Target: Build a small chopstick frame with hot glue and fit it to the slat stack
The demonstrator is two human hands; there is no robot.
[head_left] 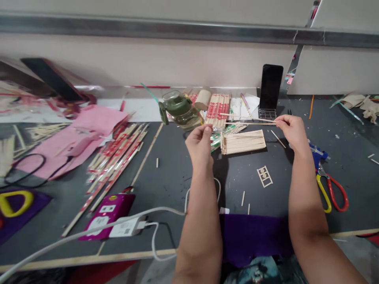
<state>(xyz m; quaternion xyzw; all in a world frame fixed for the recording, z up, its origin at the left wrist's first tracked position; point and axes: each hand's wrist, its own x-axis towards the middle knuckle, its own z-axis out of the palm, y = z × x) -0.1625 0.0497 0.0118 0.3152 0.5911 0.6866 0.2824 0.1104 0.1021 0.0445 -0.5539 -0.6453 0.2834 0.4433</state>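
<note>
My right hand (289, 128) pinches the right ends of two thin wooden sticks (251, 123), which point left above the table and spread slightly apart. My left hand (201, 142) is raised to the left of them with thumb and fingers pressed together; what it holds, if anything, is too small to make out. Below the sticks lies a panel of side-by-side wooden sticks (244, 142), with a raised edge at its left end. Nearer to me, a small rectangular stick frame (264, 176) lies flat on the dark table (174, 189).
Behind my hands are a green-lidded jug (180, 110), red-wrapped stick bundles (217, 110) and an upright phone (271, 86). Scissors (333, 189) lie right. At left are more sticks (118, 157), pink cloth with a glue gun (79, 146), a power strip (108, 215) and a white cable (118, 222).
</note>
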